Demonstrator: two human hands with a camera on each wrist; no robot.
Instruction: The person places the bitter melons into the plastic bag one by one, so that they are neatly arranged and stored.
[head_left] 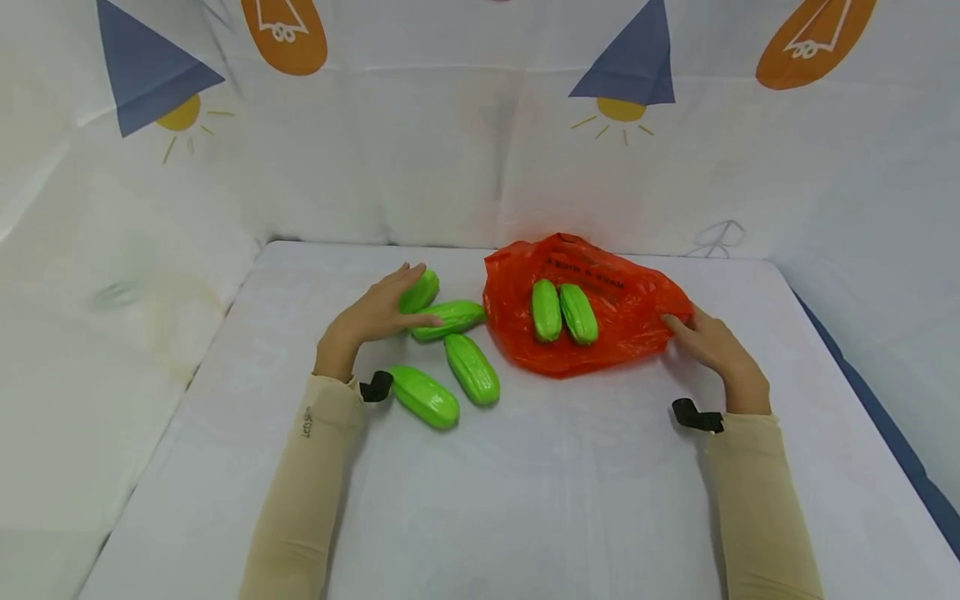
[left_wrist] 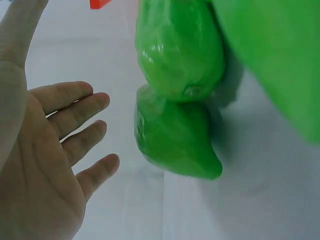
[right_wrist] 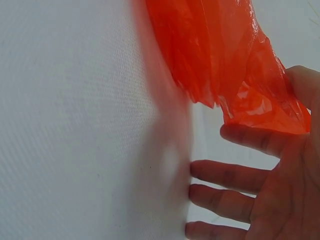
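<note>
A glossy green ridged gourd (head_left: 422, 290) lies at the far left of a loose group, with my left hand (head_left: 375, 310) right beside and partly over it. That hand's fingers are extended and grip nothing; the left wrist view shows a gap between fingertips and gourds (left_wrist: 172, 135). Near it lie other gourds, one by the thumb (head_left: 461, 317) and two closer to me (head_left: 472, 371) (head_left: 425, 397). My right hand (head_left: 716, 346) pinches the right edge of a red plastic bag (head_left: 637, 312) between thumb and forefinger, other fingers extended (right_wrist: 220, 200). Two gourds (head_left: 546, 310) (head_left: 578, 314) rest against the red plastic.
The white-covered table (head_left: 525, 500) extends toward me in front of the gourds and bag. Behind it hangs a white cloth (head_left: 435, 167) printed with blue and orange shapes. Black wrist mounts (head_left: 377, 387) (head_left: 697, 415) sit at both cuffs.
</note>
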